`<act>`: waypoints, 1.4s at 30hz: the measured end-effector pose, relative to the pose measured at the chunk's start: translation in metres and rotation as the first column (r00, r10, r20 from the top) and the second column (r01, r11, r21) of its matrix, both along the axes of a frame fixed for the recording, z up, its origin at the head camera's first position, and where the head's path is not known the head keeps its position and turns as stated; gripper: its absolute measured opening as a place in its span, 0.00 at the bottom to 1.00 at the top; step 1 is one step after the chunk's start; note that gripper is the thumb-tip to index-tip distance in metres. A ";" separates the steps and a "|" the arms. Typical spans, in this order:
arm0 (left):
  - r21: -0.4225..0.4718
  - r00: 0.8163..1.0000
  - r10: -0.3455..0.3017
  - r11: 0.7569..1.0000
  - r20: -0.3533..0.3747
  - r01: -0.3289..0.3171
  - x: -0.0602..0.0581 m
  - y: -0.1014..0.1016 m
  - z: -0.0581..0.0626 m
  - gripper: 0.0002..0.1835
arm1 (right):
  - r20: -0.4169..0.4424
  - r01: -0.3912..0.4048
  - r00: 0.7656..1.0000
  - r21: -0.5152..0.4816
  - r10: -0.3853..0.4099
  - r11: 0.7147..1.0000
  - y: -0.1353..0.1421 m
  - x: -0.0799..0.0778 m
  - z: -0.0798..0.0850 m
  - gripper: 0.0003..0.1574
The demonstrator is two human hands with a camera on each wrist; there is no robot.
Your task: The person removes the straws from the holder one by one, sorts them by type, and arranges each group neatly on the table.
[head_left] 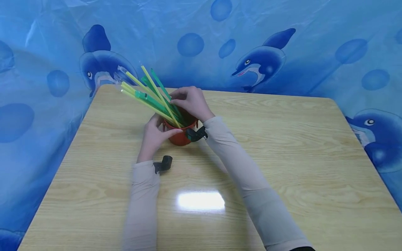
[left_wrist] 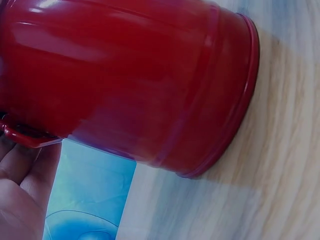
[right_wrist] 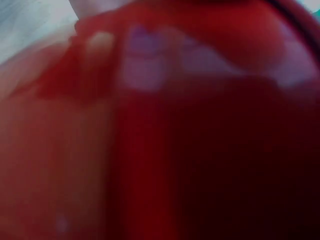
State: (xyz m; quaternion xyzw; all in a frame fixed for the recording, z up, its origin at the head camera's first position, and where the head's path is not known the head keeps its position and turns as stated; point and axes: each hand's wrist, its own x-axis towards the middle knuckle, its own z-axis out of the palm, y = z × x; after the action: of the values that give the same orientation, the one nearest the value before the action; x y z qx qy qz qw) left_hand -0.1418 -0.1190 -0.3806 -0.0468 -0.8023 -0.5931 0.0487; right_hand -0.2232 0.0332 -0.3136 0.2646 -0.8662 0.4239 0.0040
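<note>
A small red bucket [head_left: 179,138] stands on the table, holding several long yellow and green straws [head_left: 150,85] that lean to the upper left. Clear plastic shows at some of their ends. My left hand [head_left: 152,136] grips the bucket from its left side, thumb along the front of the rim. The left wrist view shows its fingers [left_wrist: 35,172] beside the bucket's side lug [left_wrist: 31,139]. Over the rim, my right hand [head_left: 192,101] pinches a green straw [head_left: 161,83] between thumb and fingers. Blurred red bucket wall [right_wrist: 145,165] fills most of the right wrist view.
The wooden table [head_left: 282,150] extends widely to the right and toward me. Behind it hangs a blue sheet [head_left: 194,21] printed with dolphins. Black wrist mounts [head_left: 164,164] sit on both sleeves, the right one close in front of the bucket.
</note>
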 end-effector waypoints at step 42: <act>0.143 0.996 -0.019 0.990 0.091 0.006 -0.001 0.002 0.001 0.38 | 0.095 0.185 0.982 -0.636 -0.163 0.749 0.059 0.029 0.000 0.09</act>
State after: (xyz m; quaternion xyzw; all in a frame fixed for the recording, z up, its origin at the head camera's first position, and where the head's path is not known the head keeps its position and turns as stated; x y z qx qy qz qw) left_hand -0.1431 -0.1172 -0.3794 -0.0210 -0.7589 -0.6507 0.0114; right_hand -0.1943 0.0919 -0.3133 0.1584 -0.6895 0.6966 0.1193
